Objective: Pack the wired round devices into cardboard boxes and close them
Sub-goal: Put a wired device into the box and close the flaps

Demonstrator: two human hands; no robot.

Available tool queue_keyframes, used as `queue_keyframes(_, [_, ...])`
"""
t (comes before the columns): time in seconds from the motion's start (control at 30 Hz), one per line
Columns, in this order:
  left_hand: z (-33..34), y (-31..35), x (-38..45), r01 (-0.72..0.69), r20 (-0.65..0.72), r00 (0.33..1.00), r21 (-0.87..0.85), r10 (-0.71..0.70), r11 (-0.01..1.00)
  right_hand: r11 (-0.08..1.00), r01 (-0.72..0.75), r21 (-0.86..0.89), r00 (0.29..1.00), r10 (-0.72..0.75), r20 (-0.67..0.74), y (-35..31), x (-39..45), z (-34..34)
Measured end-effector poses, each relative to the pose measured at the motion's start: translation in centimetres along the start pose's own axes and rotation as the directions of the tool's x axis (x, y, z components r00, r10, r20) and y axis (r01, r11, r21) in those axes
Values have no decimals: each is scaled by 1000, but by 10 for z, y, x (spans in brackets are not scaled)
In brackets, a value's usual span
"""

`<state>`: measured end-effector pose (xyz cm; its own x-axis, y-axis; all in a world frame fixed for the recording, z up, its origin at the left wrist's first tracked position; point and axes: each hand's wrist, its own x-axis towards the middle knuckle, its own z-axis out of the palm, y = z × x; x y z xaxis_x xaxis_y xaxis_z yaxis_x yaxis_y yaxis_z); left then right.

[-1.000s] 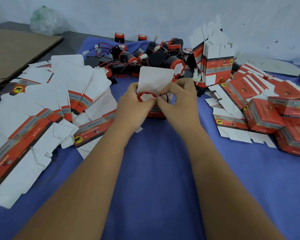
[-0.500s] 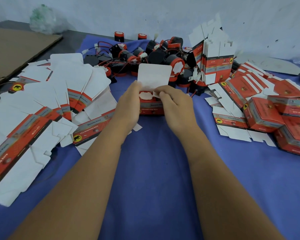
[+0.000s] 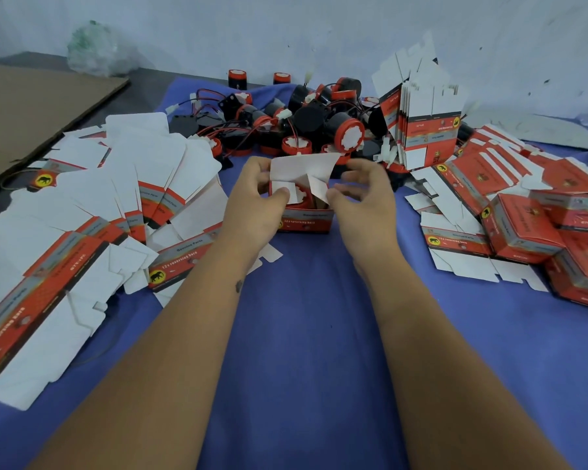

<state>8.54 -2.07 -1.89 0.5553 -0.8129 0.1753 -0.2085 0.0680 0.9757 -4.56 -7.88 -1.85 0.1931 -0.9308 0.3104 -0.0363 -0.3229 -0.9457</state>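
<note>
A small red cardboard box (image 3: pixel 304 222) stands on the blue cloth between my hands. A round red-and-white device (image 3: pixel 302 195) sits inside it, partly hidden by the flaps. My left hand (image 3: pixel 252 201) grips the box's left side, thumb pressing a white side flap down. My right hand (image 3: pixel 364 195) pinches the right white flap (image 3: pixel 316 186) with its fingertips. The large lid flap (image 3: pixel 302 167) tilts over the opening. Behind the box lies a heap of black and red wired round devices (image 3: pixel 319 123).
Flat unfolded box blanks (image 3: pixel 92 198) cover the left of the cloth. A stack of blanks (image 3: pixel 425 130) stands upright at the back right, with closed red boxes (image 3: pixel 523 225) piled at the right. A brown cardboard sheet (image 3: pixel 31 110) lies far left; a wall runs behind.
The device has gone down into the box. The side flaps have been folded inward and the lid flap has tipped forward over the opening. My right hand moved from the device to the right flap.
</note>
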Motion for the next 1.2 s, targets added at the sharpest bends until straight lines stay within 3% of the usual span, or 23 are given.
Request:
queue_keyframes(0.17, [-1,-3,1,-99,-70,992,38,102,994,994,84,-71,981,-70,179,0,-1,-1])
queue_keyframes(0.27, [-4,-5,0,-98,-112,988,38,102,994,982,104,-156,986,-81,147,0,-4,0])
queue_keyframes(0.37, [-14,-1,2,-4,-76,997,-52,0,999,992,34,-123,991,-18,132,2,-2,-1])
queue_keyframes(0.43, [-20,4,6,144,-22,988,-235,-154,961,998,-22,-58,992,29,124,1,-2,-3])
queue_keyframes(0.5, [-23,7,8,229,46,973,-281,-225,932,998,-53,-26,990,55,128,-1,-2,-4])
queue_keyframes(0.53, [-23,6,7,189,78,981,-191,-177,963,998,-50,-31,990,53,133,0,-3,-5])
queue_keyframes(0.6, [-24,3,2,-60,139,989,113,44,992,996,-13,-87,988,27,153,1,-5,-5])
queue_keyframes(0.63, [-24,1,0,-179,158,977,233,144,956,991,16,-136,986,7,169,3,-5,-6])
queue_keyframes(0.7, [-23,-3,0,-276,168,959,353,230,894,968,76,-239,977,-24,211,7,-6,-7])
queue_keyframes(0.9, [-27,-4,2,-243,198,964,366,179,898,943,139,-304,969,-67,237,8,-6,-10])
queue_keyframes(1.2, [-27,-7,3,-283,161,958,374,239,883,848,269,-457,957,-180,229,6,-7,-7])
